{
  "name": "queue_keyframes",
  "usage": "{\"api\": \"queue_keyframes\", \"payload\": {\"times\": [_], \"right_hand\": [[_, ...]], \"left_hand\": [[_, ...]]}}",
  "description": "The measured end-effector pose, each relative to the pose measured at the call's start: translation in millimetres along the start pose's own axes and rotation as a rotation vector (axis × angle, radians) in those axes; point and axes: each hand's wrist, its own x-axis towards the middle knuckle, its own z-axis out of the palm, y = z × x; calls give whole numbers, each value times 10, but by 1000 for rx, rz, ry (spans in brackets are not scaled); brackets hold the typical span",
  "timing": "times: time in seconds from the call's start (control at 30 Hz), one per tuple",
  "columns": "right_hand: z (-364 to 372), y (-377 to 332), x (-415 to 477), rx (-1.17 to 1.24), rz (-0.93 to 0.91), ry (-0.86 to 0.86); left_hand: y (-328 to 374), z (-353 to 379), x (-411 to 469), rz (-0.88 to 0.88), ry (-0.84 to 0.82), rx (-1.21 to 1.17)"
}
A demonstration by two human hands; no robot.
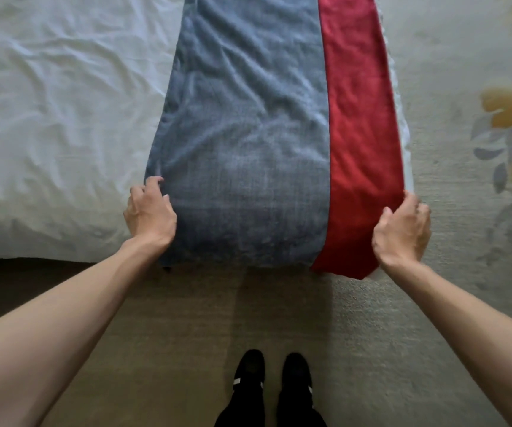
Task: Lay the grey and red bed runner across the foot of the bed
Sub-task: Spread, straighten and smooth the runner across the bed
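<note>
Both hands hold the runner at its near end, one on each long edge. The left hand has its fingers curled into the grey edge, and creases in the cloth run out from them. The right hand has its thumb on the red band and its fingers wrapped round the outer edge. The runner lies on the bed between the hands. Its long axis runs straight ahead of them and away from the person, and its near end drops over the bed's side between the wrists. White bedding spreads left of the left hand, while carpet starts just right of the right hand. Neither hand is clearly nearer, so any next tug or smoothing would probably run along that axis with both hands together.
</note>
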Motion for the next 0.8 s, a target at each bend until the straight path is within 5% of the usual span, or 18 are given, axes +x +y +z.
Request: {"api": "queue_keyframes", "payload": {"times": [0.17,0.8], "right_hand": [[-34,76,187,3,147,-50],[-68,78,108,-193,39,-86]], "left_hand": [[-36,-65,146,-60,30,40],[-152,-40,201,-89,-33,88]]}}
